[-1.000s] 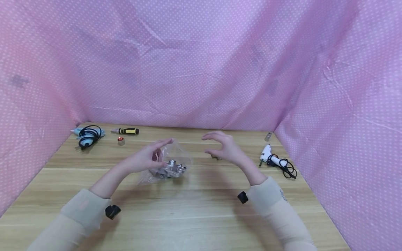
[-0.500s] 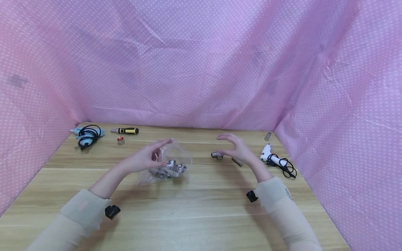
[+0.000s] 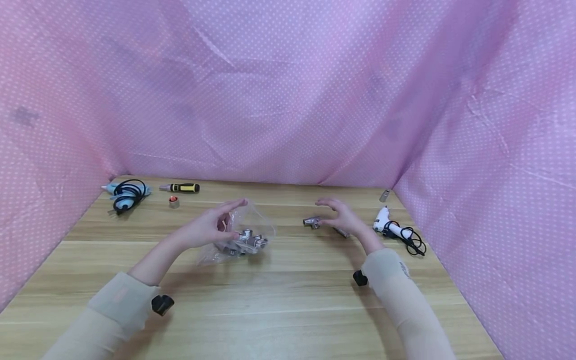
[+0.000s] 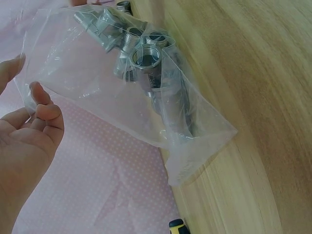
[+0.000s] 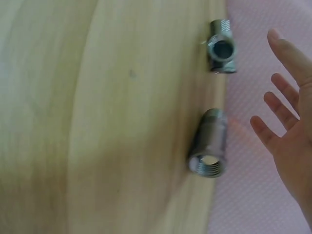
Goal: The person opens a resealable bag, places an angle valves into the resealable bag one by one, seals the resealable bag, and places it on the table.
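Observation:
My left hand [image 3: 204,229] holds a clear plastic bag [image 3: 252,217] by its mouth, some fingers curled at the rim in the left wrist view. Inside lie several shiny metal threaded pipe fittings [image 4: 146,58]. To the right, my right hand [image 3: 344,220] hovers over the table with thumb and fingers spread, gripping nothing. Near its thumb lies a metal tee fitting [image 3: 309,222]. A straight threaded metal fitting [image 5: 208,141] lies under the right hand, partly hidden in the head view.
At the back left are a blue glue gun [image 3: 123,195] with a black cord, a yellow-black screwdriver [image 3: 182,188] and a small round metal piece [image 3: 173,202] with red inside. On the right lie a white glue gun [image 3: 391,225] and a small metal cylinder [image 3: 384,195].
My right hand has moved rightward, uncovering the tee fitting and part of the straight fitting, then slowed above them. The left hand and bag have stayed in place.

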Tool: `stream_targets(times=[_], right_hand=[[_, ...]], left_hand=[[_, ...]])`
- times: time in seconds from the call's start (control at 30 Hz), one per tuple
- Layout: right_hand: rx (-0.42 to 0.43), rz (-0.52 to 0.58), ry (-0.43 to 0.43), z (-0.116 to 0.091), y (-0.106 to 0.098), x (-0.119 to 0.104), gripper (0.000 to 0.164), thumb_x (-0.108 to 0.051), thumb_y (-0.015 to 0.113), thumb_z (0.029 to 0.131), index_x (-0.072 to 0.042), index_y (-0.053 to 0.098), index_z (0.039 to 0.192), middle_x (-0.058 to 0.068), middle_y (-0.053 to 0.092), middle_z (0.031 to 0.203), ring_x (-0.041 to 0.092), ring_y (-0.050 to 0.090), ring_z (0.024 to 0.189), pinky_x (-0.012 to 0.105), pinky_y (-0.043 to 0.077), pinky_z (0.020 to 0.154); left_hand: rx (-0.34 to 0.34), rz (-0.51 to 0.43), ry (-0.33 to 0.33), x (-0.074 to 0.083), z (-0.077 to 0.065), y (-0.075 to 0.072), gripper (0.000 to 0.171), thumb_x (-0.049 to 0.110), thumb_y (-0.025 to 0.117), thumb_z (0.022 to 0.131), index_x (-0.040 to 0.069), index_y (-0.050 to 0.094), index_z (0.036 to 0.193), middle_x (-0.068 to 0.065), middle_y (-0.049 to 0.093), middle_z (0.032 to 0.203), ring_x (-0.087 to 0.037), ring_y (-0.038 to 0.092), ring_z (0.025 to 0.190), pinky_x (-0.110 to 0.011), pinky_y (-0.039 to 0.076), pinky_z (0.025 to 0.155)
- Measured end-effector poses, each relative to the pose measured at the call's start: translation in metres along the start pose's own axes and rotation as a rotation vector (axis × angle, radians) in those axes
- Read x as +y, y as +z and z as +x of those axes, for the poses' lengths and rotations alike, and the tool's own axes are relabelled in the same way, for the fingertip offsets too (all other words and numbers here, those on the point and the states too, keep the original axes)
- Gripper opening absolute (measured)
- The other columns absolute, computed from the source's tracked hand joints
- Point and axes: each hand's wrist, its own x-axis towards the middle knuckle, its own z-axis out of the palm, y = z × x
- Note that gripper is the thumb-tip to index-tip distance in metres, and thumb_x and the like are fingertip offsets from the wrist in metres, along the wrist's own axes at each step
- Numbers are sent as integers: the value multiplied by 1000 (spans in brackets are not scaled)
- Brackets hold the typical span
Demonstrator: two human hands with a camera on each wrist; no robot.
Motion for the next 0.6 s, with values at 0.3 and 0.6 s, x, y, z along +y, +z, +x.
stream_targets(times=[0.3,0.6], right_hand=[[-123,54,28,6,12,16,60,-18,76,79,-5,52,133,12,50,138,31,39,131,50,27,110],[-128,74,96,10,18,23,46,-17,75,80,-10,62,123,9,60,125,29,48,122,47,32,108]], left_hand=[[11,-13,3,0,-1,0,88,20,76,78,13,26,150,-4,51,83,-14,48,66,-24,48,57],[6,-33,-17,3,-2,0,87,15,75,79,15,25,150,-6,51,83,-15,48,66,-25,48,56]])
